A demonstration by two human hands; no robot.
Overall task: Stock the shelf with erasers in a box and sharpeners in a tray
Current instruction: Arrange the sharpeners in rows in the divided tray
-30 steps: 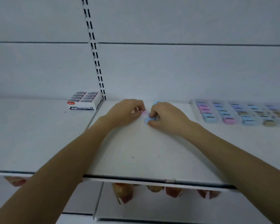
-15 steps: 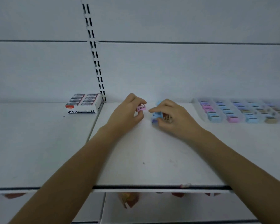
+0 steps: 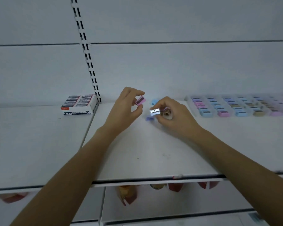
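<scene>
My left hand (image 3: 126,108) pinches a pink sharpener (image 3: 140,100) between thumb and fingers, lifted above the white shelf (image 3: 137,152). My right hand (image 3: 173,116) grips several small sharpeners (image 3: 155,111), one showing its metal blade, others tucked in the palm. A blue sharpener (image 3: 153,101) lies on the shelf just behind the hands, and a purple one (image 3: 149,118) lies under my right fingers. A clear tray (image 3: 190,105) filled with rows of pastel sharpeners stands at the right. An open box of erasers (image 3: 79,105), marked 4B, stands at the left by the upright.
A slotted shelf upright (image 3: 87,53) runs up the back wall behind the eraser box. Below the shelf's front edge (image 3: 153,181) hang several red and orange packets (image 3: 127,194) on a lower level.
Both hands have lifted off the shelf and drawn apart. My left hand has taken up the pink sharpener, and my right hand has gathered sharpeners into its grip.
</scene>
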